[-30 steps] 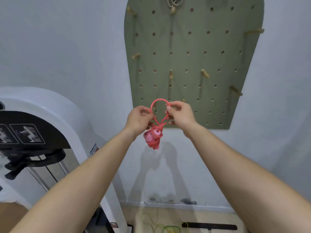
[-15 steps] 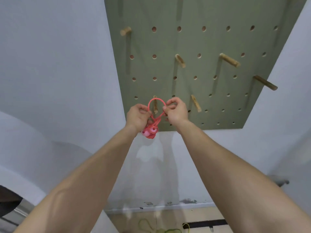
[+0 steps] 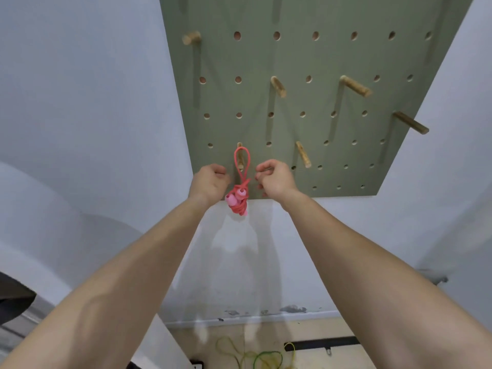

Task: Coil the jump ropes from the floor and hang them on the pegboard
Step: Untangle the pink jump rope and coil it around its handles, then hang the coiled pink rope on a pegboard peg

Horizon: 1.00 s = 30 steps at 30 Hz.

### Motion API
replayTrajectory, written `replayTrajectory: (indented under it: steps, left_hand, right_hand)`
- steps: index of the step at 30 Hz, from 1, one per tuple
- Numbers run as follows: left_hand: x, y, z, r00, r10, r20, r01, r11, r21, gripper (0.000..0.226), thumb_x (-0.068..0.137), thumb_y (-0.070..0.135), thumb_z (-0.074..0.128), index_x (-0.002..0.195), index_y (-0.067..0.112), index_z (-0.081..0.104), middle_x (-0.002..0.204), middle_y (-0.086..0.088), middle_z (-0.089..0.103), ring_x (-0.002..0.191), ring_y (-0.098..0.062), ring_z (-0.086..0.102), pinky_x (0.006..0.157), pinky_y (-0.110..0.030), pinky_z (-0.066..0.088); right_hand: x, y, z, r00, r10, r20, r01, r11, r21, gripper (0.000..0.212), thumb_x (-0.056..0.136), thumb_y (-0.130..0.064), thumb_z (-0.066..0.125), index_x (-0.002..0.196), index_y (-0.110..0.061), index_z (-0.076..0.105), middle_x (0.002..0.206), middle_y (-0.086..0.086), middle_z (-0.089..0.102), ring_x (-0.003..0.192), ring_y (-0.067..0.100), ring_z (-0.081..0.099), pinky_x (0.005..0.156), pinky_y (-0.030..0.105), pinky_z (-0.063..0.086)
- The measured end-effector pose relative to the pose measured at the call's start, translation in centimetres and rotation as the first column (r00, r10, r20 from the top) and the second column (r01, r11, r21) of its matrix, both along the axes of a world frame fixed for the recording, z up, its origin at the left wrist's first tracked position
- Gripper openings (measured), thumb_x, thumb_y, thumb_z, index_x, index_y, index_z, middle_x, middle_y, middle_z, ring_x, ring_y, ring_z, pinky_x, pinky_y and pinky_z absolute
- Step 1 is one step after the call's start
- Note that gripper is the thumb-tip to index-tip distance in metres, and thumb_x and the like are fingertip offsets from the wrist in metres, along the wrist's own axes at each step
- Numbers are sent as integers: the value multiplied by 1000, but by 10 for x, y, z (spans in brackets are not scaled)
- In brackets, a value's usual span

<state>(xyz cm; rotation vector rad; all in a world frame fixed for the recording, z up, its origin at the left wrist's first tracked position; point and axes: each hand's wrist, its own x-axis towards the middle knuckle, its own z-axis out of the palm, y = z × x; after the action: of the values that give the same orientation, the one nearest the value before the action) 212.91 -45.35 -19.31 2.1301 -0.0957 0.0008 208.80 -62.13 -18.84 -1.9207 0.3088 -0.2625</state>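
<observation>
Between the hands, the pink rope point(image 3: 241, 194) hangs by its loop from a peg point(image 3: 240, 159) low on the pegboard point(image 3: 306, 57). Its knotted bundle and handles dangle at the board's bottom edge. The left hand point(image 3: 210, 182) sits just beside the bundle and the right hand point(image 3: 277, 179) just beside the loop's neck. Both have fingers curled and grip nothing, so the peg alone seems to bear the weight. They flank it closely, likely to catch it should the loop slip. Far below the hands, green and yellow ropes point(image 3: 255, 358) lie loose on the floor point(image 3: 332, 328), not yet coiled.
</observation>
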Motion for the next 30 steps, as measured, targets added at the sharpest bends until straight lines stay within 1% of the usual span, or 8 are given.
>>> replayTrajectory:
  steps: [3,5,7,10,12,21,25,30]
  left_hand:
    - [-36,10,5,999,-32,11,31,993,116,20,88,20,56,103,21,69,106,-5,70,96,-31,67,87,-42,57]
    - [-63,13,8,997,-73,15,67,967,246,16,89,21,54,99,24,67,98,-5,66,89,-31,62,88,-39,54]
    - [-93,16,9,995,-98,3,89,915,393,15,90,24,54,98,24,66,92,-9,64,86,-31,58,82,-36,51]
    - [-135,20,8,994,-107,-27,103,818,566,39,94,33,53,131,19,59,119,-5,66,111,-26,59,91,-33,49]
    - [-162,22,7,995,-98,-38,100,773,627,47,96,39,52,139,20,51,133,-2,61,120,-25,55,99,-37,47]
    - [-237,31,-46,986,-127,-109,167,684,710,59,94,48,50,145,20,42,141,-2,54,127,-26,51,101,-42,47]
    - [-246,37,-130,967,-168,-189,253,676,692,59,94,45,50,146,18,41,142,-5,53,129,-28,49,102,-43,46]
    - [-259,47,-280,934,-197,-298,350,674,650,57,96,44,51,146,18,41,145,-6,49,128,-27,49,103,-42,46]
  right_hand:
    - [-31,-9,5,995,82,-59,-89,988,-124,12,95,-12,58,88,-22,59,89,0,63,85,24,63,75,38,55]
    - [-55,-16,9,985,139,-102,-163,944,-286,2,94,-16,60,95,-17,61,92,-3,64,93,23,62,85,37,53]
    - [-80,-23,13,972,173,-157,-224,881,-417,13,93,-19,61,102,-10,65,106,5,69,103,27,62,94,39,51]
    - [-120,-31,18,950,209,-230,-303,787,-537,28,95,-24,59,119,-8,62,121,11,66,114,31,59,99,41,48]
    - [-145,-36,18,937,230,-262,-344,730,-590,38,97,-29,58,131,-12,55,131,10,60,122,29,55,102,38,46]
    - [-225,-37,-41,908,207,-365,-414,580,-702,61,97,-37,53,151,-20,33,148,8,41,132,32,43,101,43,44]
    - [-240,-24,-122,886,160,-435,-444,558,-701,63,96,-35,53,153,-19,30,149,10,39,134,32,40,99,44,42]
    - [-249,-1,-272,833,111,-542,-503,562,-657,58,96,-32,51,149,-15,33,145,12,40,129,33,42,97,45,43]
